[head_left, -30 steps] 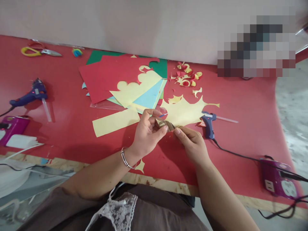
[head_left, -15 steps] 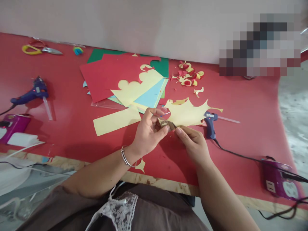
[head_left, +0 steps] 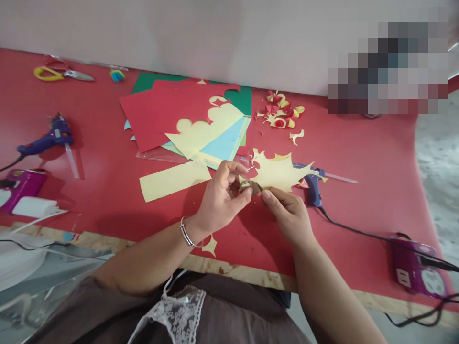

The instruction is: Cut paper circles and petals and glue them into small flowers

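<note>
My left hand (head_left: 224, 193) is closed, its thumb pressed on a small curved, shaded piece of paper (head_left: 254, 186). My right hand (head_left: 287, 212) pinches the right end of the same piece between thumb and forefinger. A jagged pale yellow paper sheet (head_left: 274, 172) with scalloped cut edges spreads just beyond my fingertips. Whether it joins the shaded piece is hidden by my fingers. A pale yellow paper strip (head_left: 172, 181) lies left of my left hand. Near my left wrist is a small yellow scrap (head_left: 210, 245).
Coloured paper sheets (head_left: 150, 112) are stacked at the back. Red and yellow cuttings (head_left: 281, 112) lie right of them. One glue gun (head_left: 314, 184) lies beside my right hand, another glue gun (head_left: 57, 131) at the left. Scissors (head_left: 68, 74) and purple power strips (head_left: 418, 267) flank the red table.
The jagged yellow sheet has shifted; its right tip now sits lower and further left, over the glue gun. Both hands remain almost in place.
</note>
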A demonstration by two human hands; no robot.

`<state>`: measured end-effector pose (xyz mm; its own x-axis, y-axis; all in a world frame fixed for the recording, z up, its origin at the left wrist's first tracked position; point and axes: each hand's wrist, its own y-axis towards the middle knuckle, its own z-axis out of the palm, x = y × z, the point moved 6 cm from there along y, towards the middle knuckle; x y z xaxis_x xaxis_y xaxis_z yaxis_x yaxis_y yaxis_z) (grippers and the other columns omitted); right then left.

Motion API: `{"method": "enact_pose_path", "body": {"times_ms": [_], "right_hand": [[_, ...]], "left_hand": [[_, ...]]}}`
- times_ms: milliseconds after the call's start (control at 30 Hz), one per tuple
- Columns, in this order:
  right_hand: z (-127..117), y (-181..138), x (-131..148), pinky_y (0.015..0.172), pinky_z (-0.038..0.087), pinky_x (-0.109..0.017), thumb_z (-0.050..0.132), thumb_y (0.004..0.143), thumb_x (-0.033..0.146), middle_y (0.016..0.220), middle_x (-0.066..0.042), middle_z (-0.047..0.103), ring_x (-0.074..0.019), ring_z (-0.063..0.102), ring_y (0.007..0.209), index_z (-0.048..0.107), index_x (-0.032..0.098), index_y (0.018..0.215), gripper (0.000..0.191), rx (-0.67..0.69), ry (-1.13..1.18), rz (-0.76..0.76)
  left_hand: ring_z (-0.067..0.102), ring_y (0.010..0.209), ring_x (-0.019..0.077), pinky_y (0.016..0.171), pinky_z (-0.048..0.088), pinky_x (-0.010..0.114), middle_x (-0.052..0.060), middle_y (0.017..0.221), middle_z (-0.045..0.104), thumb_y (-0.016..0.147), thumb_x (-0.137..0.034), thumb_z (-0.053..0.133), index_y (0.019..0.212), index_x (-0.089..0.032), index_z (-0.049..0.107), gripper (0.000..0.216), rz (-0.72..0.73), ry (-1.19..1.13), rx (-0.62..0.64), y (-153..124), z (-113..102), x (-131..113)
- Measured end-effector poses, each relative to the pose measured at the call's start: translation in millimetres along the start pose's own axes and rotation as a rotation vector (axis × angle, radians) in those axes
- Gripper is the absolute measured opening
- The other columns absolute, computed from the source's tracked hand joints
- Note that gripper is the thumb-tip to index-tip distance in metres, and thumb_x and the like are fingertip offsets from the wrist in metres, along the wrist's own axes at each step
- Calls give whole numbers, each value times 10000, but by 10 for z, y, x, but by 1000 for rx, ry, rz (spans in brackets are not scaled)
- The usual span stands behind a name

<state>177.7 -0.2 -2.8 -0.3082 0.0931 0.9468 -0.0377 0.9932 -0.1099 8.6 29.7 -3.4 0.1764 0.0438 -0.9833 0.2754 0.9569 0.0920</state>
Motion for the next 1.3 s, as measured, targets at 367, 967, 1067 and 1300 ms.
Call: {"method": "enact_pose_path", "body": {"times_ms": [367, 967, 1067, 1300], "right_hand": [[-3, -15, -31, 587, 286, -301, 640, 987, 710, 639, 28, 428, -123, 354, 608, 562, 206, 684, 593, 5, 1, 18], [-22, 8, -26, 582, 328, -307, 633, 963, 770, 623, 8, 497, -138, 411, 597, 622, 206, 685, 629, -31, -39, -8], [-21, 13, -23, 587, 327, -310, 621, 978, 760, 619, 10, 476, -139, 408, 597, 589, 212, 665, 632, -25, -52, -22], [-11, 13, -50, 564, 268, -320, 615, 971, 787, 588, 28, 397, -126, 339, 575, 522, 217, 614, 679, -2, -24, 12]], "left_hand": [[554, 736, 140, 684, 464, 282, -32, 825, 576, 1004, -237, 695, 1237, -267, 481, 318, -15, -10, 79, -5, 7, 5], [497, 683, 129, 648, 436, 283, -31, 823, 570, 1011, -225, 683, 1246, -268, 462, 326, -25, -12, 136, 5, 33, -33], [490, 677, 134, 652, 430, 292, -33, 805, 560, 998, -211, 692, 1240, -269, 467, 335, -28, 10, 137, 9, 26, -45], [477, 656, 128, 636, 413, 283, -36, 803, 550, 1011, -216, 661, 1237, -271, 462, 306, -57, 34, 183, 13, 42, -53]]}}
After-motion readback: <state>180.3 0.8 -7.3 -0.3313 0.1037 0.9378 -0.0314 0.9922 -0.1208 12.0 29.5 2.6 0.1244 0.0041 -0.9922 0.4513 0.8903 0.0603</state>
